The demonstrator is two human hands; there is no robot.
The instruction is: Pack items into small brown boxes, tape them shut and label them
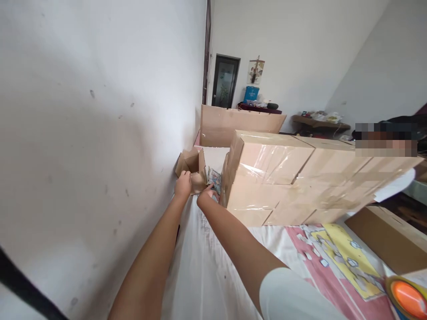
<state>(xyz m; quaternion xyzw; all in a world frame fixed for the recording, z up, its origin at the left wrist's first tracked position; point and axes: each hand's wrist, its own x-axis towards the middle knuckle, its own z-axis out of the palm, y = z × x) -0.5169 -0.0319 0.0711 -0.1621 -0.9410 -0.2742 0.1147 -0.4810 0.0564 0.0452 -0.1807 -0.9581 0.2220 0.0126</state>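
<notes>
Against the wall, a small cardboard box (199, 182) stands with its top flaps raised. My left hand (183, 186) is closed on its near edge. Just right of that box is a packet with a colourful print (215, 177), squeezed between it and the big stack of boxes. My right hand (207, 195) reaches to this packet, its fingers around the lower part; the hand partly hides the grip. The stack of taped cardboard boxes (263, 186) rises right beside my right hand.
A large cardboard sheet (233, 126) stands behind. White and pink patterned cloth (230, 266) covers the surface below. At the right lie a roll of tape (408, 295) and another cardboard box (390, 235); a person with a blurred face is beyond the stack. The wall (100, 155) closes off the left.
</notes>
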